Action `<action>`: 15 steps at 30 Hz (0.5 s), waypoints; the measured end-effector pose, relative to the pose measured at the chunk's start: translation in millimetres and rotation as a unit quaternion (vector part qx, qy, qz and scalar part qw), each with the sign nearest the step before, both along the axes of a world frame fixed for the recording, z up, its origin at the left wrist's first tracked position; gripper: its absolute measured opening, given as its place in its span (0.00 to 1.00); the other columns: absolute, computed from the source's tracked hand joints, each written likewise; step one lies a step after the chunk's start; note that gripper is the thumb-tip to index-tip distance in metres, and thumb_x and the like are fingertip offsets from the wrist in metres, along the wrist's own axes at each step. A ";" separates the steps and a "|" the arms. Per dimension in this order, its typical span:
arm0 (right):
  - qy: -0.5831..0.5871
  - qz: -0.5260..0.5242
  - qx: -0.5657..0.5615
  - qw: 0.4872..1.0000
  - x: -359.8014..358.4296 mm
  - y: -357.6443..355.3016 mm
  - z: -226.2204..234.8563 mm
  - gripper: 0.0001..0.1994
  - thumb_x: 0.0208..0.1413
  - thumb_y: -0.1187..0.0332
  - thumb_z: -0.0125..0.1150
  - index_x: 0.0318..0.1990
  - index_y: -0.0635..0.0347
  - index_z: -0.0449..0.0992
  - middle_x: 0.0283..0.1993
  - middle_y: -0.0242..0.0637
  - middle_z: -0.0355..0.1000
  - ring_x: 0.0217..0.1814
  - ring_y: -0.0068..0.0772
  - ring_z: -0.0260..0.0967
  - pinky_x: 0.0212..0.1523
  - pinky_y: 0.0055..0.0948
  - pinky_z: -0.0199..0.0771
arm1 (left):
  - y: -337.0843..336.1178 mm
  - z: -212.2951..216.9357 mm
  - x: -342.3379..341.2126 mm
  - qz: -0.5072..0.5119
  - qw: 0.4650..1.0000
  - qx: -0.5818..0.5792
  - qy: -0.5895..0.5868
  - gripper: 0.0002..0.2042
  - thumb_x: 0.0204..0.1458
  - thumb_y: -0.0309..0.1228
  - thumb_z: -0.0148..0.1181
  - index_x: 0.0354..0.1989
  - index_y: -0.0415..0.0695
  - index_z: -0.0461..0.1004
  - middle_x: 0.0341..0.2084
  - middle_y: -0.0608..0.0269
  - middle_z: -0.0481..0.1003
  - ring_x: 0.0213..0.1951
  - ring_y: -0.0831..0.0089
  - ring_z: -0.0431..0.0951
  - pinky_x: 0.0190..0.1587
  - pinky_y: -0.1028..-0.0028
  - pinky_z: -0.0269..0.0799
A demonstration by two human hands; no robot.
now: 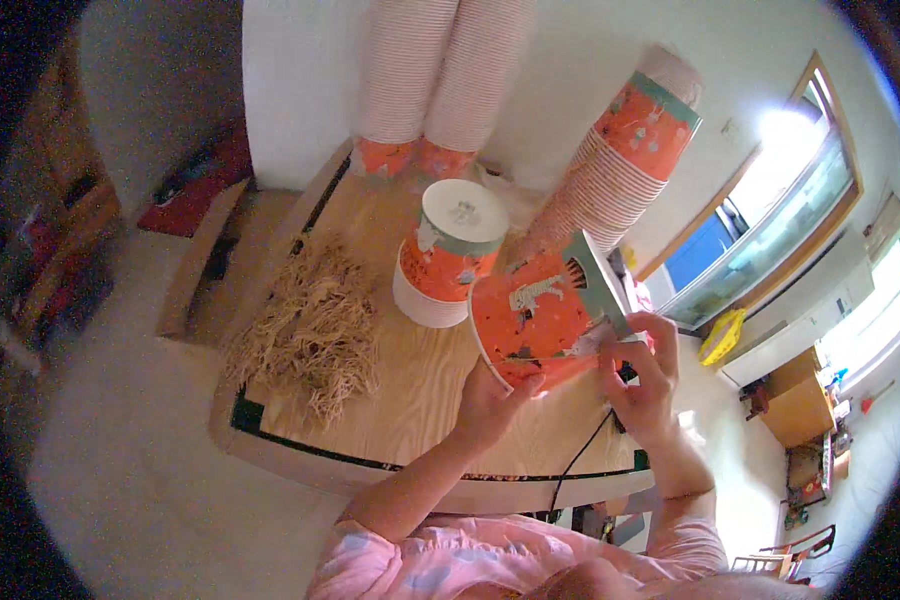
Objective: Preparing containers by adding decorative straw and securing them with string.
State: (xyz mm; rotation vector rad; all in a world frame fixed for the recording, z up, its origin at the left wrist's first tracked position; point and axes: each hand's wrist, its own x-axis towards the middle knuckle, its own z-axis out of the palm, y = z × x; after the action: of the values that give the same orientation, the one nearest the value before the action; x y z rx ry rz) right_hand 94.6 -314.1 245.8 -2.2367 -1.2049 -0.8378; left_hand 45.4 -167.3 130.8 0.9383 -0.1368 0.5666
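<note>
An orange paper bucket [540, 310] with a green band is tilted on its side over the table, its rim toward the left. My left hand [493, 402] grips it low by the rim, the thumb against the printed wall. My right hand [645, 378] is closed at its green base end, fingertips on the lower edge; a small dark thing shows beside them, too hidden to name. Left of it, a second bucket [450, 256] stands upside down on white paper buckets, its pale base up. A pile of tan paper cords [315, 325] lies at the table's left.
The wooden table [420, 425] has a dark front edge. Tall nested stacks of buckets [400, 80] stand at the back, and another leaning stack [625, 165] rises behind the held bucket. A black cable [582, 452] runs over the front edge. Opened cardboard [195, 270] sits at the left.
</note>
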 end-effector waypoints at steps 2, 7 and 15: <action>-0.050 -0.046 -0.002 0.998 4.1 -3.6 -18.9 0.12 0.34 0.81 0.62 0.31 0.57 0.74 0.48 0.44 0.64 0.49 0.46 0.64 0.47 0.38 0.66 | -8.3 -16.7 -6.4 0.006 0.999 0.044 0.029 0.17 0.52 0.28 0.58 0.49 0.39 0.65 0.46 0.59 0.71 0.48 0.73 0.71 0.48 0.70 0.67; 0.100 0.066 0.045 0.992 -13.1 -4.7 -48.5 0.08 0.41 0.81 0.59 0.32 0.61 0.72 0.33 0.42 0.71 0.33 0.40 0.70 0.34 0.30 0.70 | -23.8 -18.1 -26.7 0.010 0.960 0.269 0.077 0.15 0.52 0.25 0.53 0.49 0.37 0.65 0.42 0.51 0.73 0.42 0.63 0.75 0.44 0.68 0.70; 0.378 0.086 -0.045 0.921 -22.3 -18.3 -29.3 0.04 0.50 0.76 0.60 0.35 0.63 0.74 0.29 0.35 0.73 0.27 0.21 0.69 0.28 0.22 0.69 | -22.1 -27.9 -41.8 0.003 0.941 0.336 0.050 0.13 0.51 0.25 0.54 0.46 0.38 0.66 0.34 0.49 0.71 0.38 0.55 0.74 0.40 0.65 0.69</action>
State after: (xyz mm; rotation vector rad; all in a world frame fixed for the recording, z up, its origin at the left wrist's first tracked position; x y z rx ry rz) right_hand 72.3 -332.4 216.5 -2.1490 -1.0262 0.1700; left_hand 3.6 -189.5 102.9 1.6301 -0.2444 0.4802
